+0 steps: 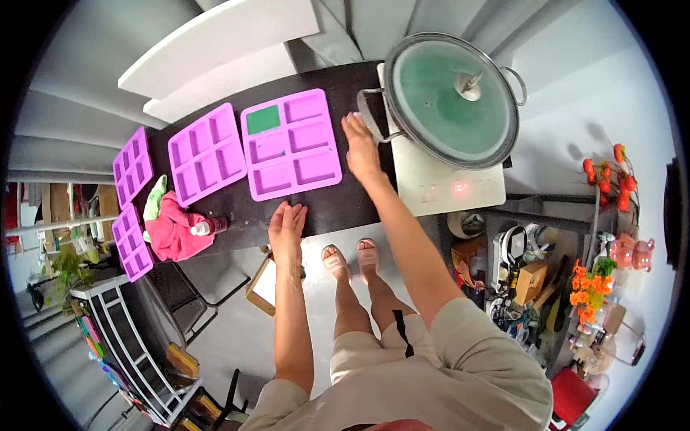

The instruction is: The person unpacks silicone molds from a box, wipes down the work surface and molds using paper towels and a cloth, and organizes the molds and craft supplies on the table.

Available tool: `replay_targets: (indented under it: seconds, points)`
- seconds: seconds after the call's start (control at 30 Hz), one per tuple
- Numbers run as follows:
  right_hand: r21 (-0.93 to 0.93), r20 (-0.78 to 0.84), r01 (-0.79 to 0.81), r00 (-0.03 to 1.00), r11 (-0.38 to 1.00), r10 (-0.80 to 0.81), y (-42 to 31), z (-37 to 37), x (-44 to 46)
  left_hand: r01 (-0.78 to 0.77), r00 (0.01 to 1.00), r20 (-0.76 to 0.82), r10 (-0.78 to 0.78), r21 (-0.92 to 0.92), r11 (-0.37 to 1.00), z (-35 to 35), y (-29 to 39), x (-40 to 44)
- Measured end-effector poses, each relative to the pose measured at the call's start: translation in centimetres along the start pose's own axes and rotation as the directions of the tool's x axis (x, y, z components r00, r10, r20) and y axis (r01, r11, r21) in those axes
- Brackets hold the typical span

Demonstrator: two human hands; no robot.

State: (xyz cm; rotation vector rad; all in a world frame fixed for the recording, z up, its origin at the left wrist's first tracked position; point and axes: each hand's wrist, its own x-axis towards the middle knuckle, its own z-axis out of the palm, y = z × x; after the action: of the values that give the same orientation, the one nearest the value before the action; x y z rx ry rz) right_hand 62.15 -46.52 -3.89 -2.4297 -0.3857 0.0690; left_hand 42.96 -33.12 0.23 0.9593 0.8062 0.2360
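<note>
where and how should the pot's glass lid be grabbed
Likely by the silvery knob, from above with the right hand, which is nearer: the knob stands up from the broad, round glass lid, giving something raised to close around.

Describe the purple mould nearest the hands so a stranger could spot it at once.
At the dark table, find the big lidded pot. Going left from it, past the right hand, the first purple mould is the one. Its top-left compartment, of six, is filled with green, unlike the neighbouring purple moulds.
</note>
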Motion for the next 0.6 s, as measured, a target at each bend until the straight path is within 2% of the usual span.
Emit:
replay_targets:
  seconds: [0.07, 0.2, 0.33, 0.43, 0.53, 0.6]
  points:
    - [0.011, -0.063, 0.117, 0.991, 0.993, -0.116, 0.3, -0.1, -2.8, 0.058, 0.998, 0.042, -0.056, -0.048, 0.997, 1.6, 0.1, 0.7]
    - [0.011, -0.127, 0.182, 0.976, 0.983, -0.179, -0.1, -0.6, -8.6, 0.053, 0.997, 0.063, -0.048, -0.084, 0.995, 2.1, -1.0, 2.8]
    - [0.039, -0.083, 0.177, 0.981, 0.983, -0.174, -0.6, -0.7, -13.3, 0.025, 0.998, 0.054, -0.021, -0.072, 0.997, 2.9, -0.5, 3.4]
    - [0.091, 0.000, 0.251, 0.968, 0.964, -0.252, -0.5, -1.7, -16.4, 0.028, 0.999, 0.024, -0.026, -0.098, 0.995, 2.0, -0.8, 4.6]
    - [0.162, 0.060, 0.185, 0.979, 0.969, -0.197, -0.1, -2.3, -17.8, -0.034, 0.999, -0.015, 0.032, -0.102, 0.994, 1.9, -0.3, 3.7]
    - [0.108, 0.050, 0.112, 0.992, 0.988, -0.118, -0.5, -2.7, -17.7, -0.043, 0.998, -0.037, 0.041, -0.068, 0.997, 0.8, 0.5, 3.0]
